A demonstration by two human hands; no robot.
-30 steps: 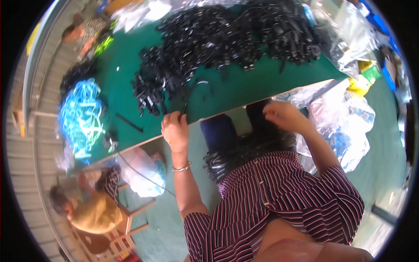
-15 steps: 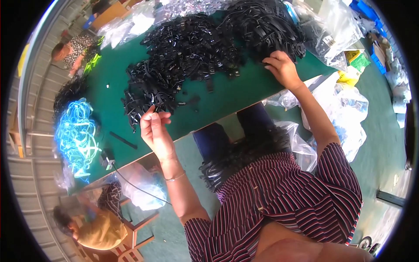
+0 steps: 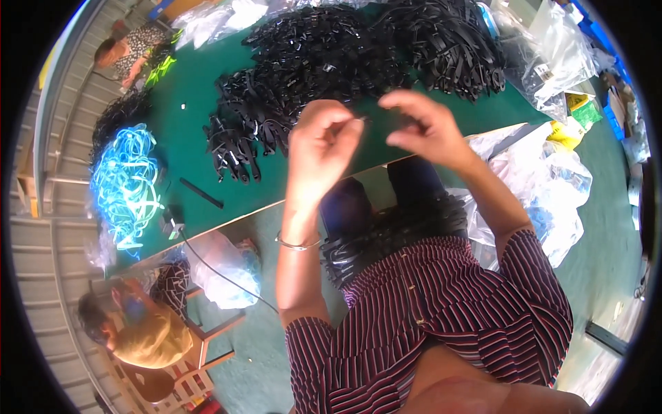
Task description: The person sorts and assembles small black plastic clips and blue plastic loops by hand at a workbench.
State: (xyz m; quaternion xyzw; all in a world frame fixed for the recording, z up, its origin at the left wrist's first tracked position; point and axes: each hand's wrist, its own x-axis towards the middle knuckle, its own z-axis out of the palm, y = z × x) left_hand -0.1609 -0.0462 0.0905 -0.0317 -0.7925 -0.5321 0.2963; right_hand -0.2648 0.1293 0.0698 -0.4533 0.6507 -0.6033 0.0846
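My left hand (image 3: 316, 148) is raised over the near part of the green table (image 3: 252, 192). Its thumb and forefinger meet in a pinch, and a tiny dark bit shows at their tips, too small to name. To its right, my right hand (image 3: 436, 134) hovers with thumb and fingers apart, nothing visible between them. Beyond both hands lies a wide heap of black straps with small shiny metal parts (image 3: 314, 58). A pile of longer black straps (image 3: 458, 52) adjoins it on the right. More black straps (image 3: 407, 224) lie across my lap.
Bright blue strips (image 3: 127, 190) are heaped at the table's left end, near a small box with a cable (image 3: 172, 224). A lone black bar (image 3: 201, 193) lies nearby. Clear plastic bags (image 3: 552, 172) stand on the right. Two people (image 3: 148, 331) are at the left.
My left hand has moved right and away from the left edge of the strap heap. My right hand has left the right-hand pile and come closer to my left hand, its fingers spreading.
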